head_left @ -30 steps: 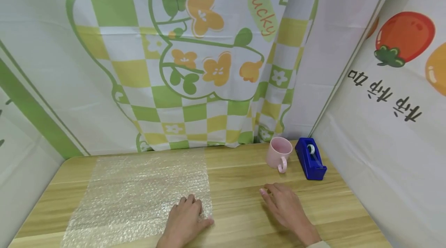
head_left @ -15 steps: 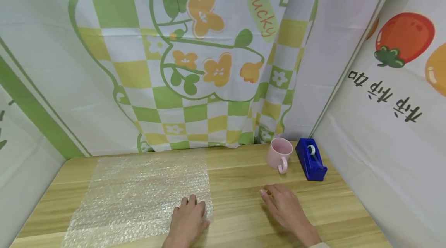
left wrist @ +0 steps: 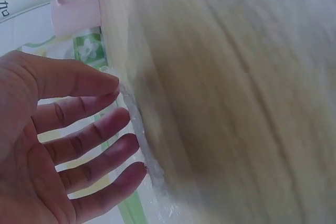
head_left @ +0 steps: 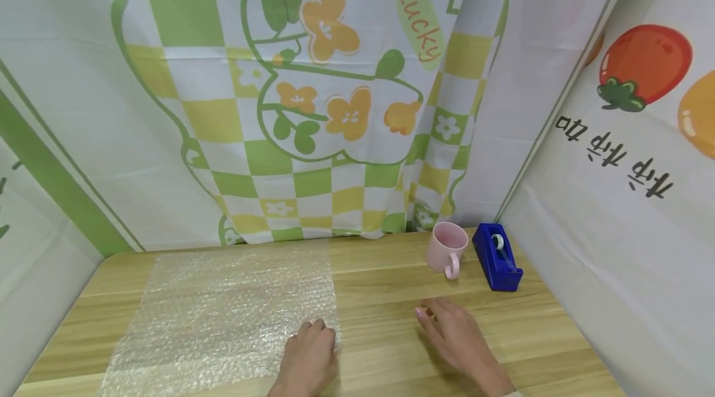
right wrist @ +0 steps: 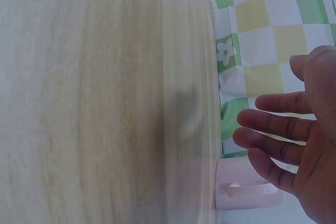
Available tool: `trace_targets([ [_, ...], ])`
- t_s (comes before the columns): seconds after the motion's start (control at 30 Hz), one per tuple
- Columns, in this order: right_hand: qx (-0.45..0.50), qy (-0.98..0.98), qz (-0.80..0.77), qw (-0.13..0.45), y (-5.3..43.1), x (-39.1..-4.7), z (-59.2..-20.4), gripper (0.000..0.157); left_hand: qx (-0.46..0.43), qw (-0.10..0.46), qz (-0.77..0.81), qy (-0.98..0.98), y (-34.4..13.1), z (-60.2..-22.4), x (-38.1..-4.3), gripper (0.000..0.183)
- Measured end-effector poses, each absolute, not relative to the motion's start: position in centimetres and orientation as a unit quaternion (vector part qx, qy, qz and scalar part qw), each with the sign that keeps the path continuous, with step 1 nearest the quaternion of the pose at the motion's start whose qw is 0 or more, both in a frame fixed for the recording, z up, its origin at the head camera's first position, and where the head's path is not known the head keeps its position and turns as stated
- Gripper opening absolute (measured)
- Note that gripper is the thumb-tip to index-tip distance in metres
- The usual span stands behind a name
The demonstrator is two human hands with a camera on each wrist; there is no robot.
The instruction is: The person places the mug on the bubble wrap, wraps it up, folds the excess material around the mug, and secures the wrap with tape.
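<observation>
A clear, glossy sheet of bubble wrap [head_left: 223,304] lies flat over the left part of the wooden table. At its right edge my left hand [head_left: 307,360] is lowered, palm down. In the left wrist view, the fingertips [left wrist: 137,169] of this hand reach the edge of the bubble wrap, thumb close to the index finger. My right hand [head_left: 458,338] hovers low over the table on the right, fingers relaxed and holding nothing. Beyond it stands a pink mug [head_left: 445,251], its handle toward me. In the right wrist view, the loosely bent fingers [right wrist: 273,124] overlap the mug.
A blue tape dispenser [head_left: 497,257] with a small roll stands right of the mug, near the table's right edge. Bare wood [head_left: 380,310] shows between the two hands. A green and yellow checked curtain [head_left: 313,186] hangs along the table's back edge.
My left hand has shifted slightly to the right along the bubble wrap's edge, and its fingers have drawn in. The right hand, mug and tape dispenser have stayed in place.
</observation>
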State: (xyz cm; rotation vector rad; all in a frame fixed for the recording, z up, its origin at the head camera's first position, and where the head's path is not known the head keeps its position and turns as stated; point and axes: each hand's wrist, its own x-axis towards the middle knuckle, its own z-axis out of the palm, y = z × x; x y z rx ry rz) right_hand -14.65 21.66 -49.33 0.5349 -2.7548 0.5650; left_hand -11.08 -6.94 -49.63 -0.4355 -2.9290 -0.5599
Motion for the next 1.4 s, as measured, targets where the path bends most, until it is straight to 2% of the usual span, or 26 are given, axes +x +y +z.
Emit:
trace_targets([
  [0.23, 0.189, -0.952, 0.204, 0.127, 21.5, -14.5, -49.5, 0.024, -0.179, 0.068, -0.23, -0.954, -6.0, -49.4, -10.7, 0.019],
  [0.53, 0.203, -0.947, 0.211, 0.132, 21.1, -14.2, -49.7, 0.024, -0.211, 0.061, -0.258, -0.941, -4.2, -49.3, -10.4, 0.023],
  [0.87, 0.214, -0.946, 0.211, 0.123, 20.9, -14.0, -49.9, 0.022, -0.247, 0.042, -0.248, -0.936, -2.4, -49.3, -10.2, 0.014],
  [1.13, 0.211, -0.948, 0.212, 0.105, 20.8, -13.9, -50.0, 0.026, -0.277, 0.02, -0.251, -0.927, -1.4, -49.1, -9.9, 0.015],
  [1.4, 0.221, -0.947, 0.214, 0.095, 20.6, -13.9, -50.1, 0.025, -0.276, 0.04, -0.226, -0.933, -1.9, -49.6, -9.9, 0.011],
])
